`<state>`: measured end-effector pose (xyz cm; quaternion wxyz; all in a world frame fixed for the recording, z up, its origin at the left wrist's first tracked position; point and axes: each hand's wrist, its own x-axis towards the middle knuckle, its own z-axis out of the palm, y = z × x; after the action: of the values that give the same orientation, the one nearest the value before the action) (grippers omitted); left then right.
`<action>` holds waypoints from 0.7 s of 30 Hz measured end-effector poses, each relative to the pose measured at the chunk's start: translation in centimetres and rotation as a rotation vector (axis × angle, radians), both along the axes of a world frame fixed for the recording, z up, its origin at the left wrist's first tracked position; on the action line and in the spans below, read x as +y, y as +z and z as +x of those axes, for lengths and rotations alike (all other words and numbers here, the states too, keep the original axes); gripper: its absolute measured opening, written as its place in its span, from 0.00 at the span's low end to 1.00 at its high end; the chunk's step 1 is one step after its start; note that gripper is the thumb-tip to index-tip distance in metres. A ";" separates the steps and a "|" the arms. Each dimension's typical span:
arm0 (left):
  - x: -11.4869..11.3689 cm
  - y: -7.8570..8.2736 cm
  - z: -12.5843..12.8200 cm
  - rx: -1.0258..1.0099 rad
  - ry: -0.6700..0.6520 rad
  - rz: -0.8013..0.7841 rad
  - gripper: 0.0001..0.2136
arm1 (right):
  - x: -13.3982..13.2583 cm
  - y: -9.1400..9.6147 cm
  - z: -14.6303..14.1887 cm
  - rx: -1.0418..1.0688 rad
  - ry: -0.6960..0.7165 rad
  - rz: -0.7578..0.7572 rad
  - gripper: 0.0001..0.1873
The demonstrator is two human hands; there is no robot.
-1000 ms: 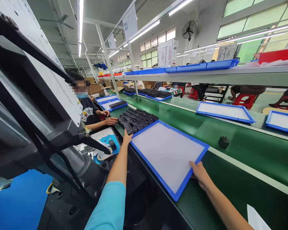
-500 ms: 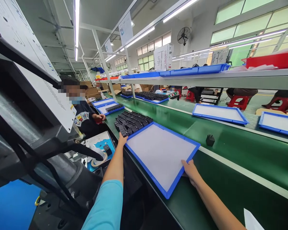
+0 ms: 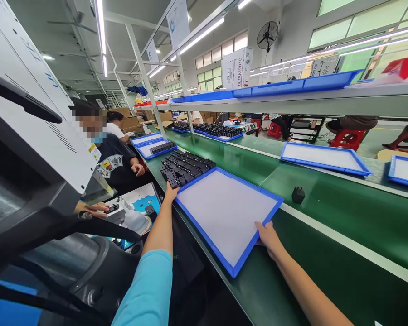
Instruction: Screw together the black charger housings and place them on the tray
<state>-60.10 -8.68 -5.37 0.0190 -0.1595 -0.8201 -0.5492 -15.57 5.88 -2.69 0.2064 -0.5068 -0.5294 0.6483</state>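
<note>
A shallow blue-rimmed tray (image 3: 208,239) with a bare white bottom lies at a slant over the green bench top. My right hand (image 3: 268,236) grips its near right rim, thumb on top and fingers hidden beneath. At the tray's left corner, my left hand (image 3: 170,194) is closed on the edge, close against a block of black plug adapters (image 3: 185,166). Those adapters are packed in rows just beyond the tray, their prongs showing. A single black plug adapter (image 3: 298,195) stands prongs up on the green belt to the right.
On my left looms a machine with a white panel (image 3: 37,90) and dark cables. A co-worker (image 3: 114,154) sits beyond it, one hand (image 3: 97,208) near a fixture. More blue trays (image 3: 326,159) lie across the belt. A shelf (image 3: 292,106) runs overhead.
The view has shifted slightly. The tray and both my hands keep nearly the same hold. A co-worker's hand now shows by the machine, and another person appears behind.
</note>
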 end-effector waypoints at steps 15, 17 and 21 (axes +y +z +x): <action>0.2 1.7 1.0 0.054 0.155 -0.140 0.26 | 0.0 0.9 -1.4 -0.085 0.147 0.063 0.30; 0.3 2.2 2.5 0.114 0.146 -0.152 0.38 | -0.3 1.3 -0.6 -0.108 0.192 0.060 0.30; 0.0 1.9 5.8 0.197 0.115 -0.175 0.42 | 0.3 2.1 4.4 -0.205 0.297 0.087 0.28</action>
<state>-54.31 -8.64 -3.51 0.1168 -0.1664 -0.8669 -0.4550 -11.17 6.17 -0.57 0.0751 -0.4770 -0.6443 0.5930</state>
